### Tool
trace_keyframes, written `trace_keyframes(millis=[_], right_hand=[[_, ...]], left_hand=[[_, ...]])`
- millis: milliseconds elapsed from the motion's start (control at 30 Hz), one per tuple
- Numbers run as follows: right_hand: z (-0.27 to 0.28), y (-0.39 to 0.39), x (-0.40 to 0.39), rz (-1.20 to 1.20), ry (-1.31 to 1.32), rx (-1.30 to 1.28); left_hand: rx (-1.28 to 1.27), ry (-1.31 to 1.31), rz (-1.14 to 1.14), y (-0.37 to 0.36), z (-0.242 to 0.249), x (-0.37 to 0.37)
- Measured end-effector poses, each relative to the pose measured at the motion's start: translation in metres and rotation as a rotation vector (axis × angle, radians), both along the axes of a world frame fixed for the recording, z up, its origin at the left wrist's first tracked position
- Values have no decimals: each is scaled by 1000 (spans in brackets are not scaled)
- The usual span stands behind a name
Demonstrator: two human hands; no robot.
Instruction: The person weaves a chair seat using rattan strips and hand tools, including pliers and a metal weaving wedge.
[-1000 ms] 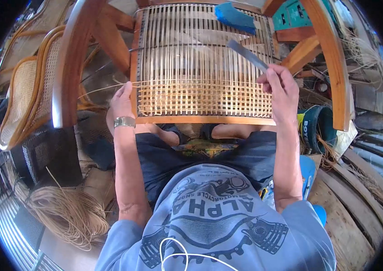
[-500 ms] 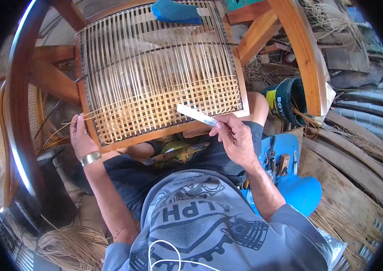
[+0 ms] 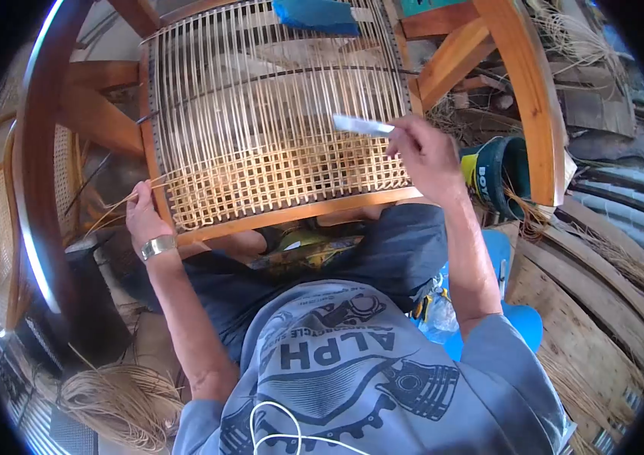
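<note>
A wooden chair frame (image 3: 276, 218) lies across my lap, its seat strung with pale cane strands (image 3: 261, 114). The rows nearest me form a woven cane grid (image 3: 261, 182). My left hand (image 3: 146, 218) is at the frame's left corner, fingers closed on loose cane strands (image 3: 121, 201) that come out of the weave. My right hand (image 3: 424, 155) is raised over the right side of the seat, closed on a flat, light-coloured strip tool (image 3: 364, 125) that points left over the strands. A blue object (image 3: 314, 17) rests on the far part of the seat.
A dark green bucket (image 3: 498, 171) with cane in it stands at the right. A blue plastic seat (image 3: 523, 326) is beside my right arm. Cane bundles (image 3: 121, 406) lie at the lower left. Another caned piece (image 3: 0, 227) leans at the far left.
My right hand has lifted up and to the right with the strip tool, away from the woven part. The chair frame has shifted slightly right in the view. My left hand stays at the corner.
</note>
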State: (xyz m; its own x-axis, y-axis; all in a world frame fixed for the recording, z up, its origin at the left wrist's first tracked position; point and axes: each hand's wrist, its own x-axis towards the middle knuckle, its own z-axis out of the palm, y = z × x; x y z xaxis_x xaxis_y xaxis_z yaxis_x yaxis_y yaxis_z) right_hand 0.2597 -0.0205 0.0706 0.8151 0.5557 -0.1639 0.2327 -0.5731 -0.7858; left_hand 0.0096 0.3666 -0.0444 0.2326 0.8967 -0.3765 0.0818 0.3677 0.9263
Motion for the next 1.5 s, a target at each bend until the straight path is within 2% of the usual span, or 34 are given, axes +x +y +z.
trace_keyframes(millis=[67, 100, 133, 167, 200, 267, 300, 333, 467, 567, 733, 867, 933, 1000, 1067, 1100, 1133, 1200, 1233, 1300, 1400, 1433, 1500], right_hand=[[-5, -12, 7, -186, -186, 74], [1, -20, 11, -283, -178, 117], [18, -35, 14, -366, -233, 65], [15, -41, 15, -397, -291, 46], [9, -53, 17, -432, -363, 11], [1, -69, 14, -387, -371, 11], [6, -66, 10, -356, -375, -7], [9, -62, 6, -319, -367, -14], [16, -55, 10, -159, -215, -158], [27, -40, 13, -357, -323, -21], [23, -45, 18, -198, -252, -150], [36, -32, 13, -366, -341, -108], [39, -27, 14, -399, -386, 32], [40, -9, 4, -372, -362, 115], [36, 12, -13, -280, -277, 41], [22, 18, -18, -196, -271, 18], [25, 27, -23, -99, -183, -144], [13, 33, -27, -72, -167, -210], [13, 39, -28, -122, -177, -115], [21, 49, -25, -211, -205, 18], [18, 53, -22, -79, -190, -51], [18, 51, -20, -29, -45, -107], [24, 59, -21, -92, -75, -82]], left_hand=[[-2, 22, 10, 2, -1, -3], [13, -2, 19, 3, -2, -7], [19, -33, 16, -1, 3, 1], [177, 281, -89, -6, 14, 1], [220, 183, -67, 2, -6, -5], [765, 508, -423, 18, -24, -23], [91, 46, -88, 9, -9, -6], [51, -73, 1, 8, -15, -3], [70, -5, 8, 4, -8, -6], [47, -21, 24, 1, -9, -5], [20, 15, 44, -2, -4, -2], [49, -56, 52, 3, -15, -8], [43, -85, 52, 1, -12, -4], [51, 60, 2, -7, 0, -2], [187, 422, -85, -24, 33, 10], [185, 401, -72, -22, 28, 8], [230, 496, -77, -26, 35, 9], [220, 463, -55, -27, 38, 11], [225, 475, -39, -23, 32, 10], [205, 232, 2, -20, 21, 8], [168, 223, 53, -25, 29, 13], [168, 294, 64, -28, 39, 17], [166, 268, 50, -25, 35, 13]])
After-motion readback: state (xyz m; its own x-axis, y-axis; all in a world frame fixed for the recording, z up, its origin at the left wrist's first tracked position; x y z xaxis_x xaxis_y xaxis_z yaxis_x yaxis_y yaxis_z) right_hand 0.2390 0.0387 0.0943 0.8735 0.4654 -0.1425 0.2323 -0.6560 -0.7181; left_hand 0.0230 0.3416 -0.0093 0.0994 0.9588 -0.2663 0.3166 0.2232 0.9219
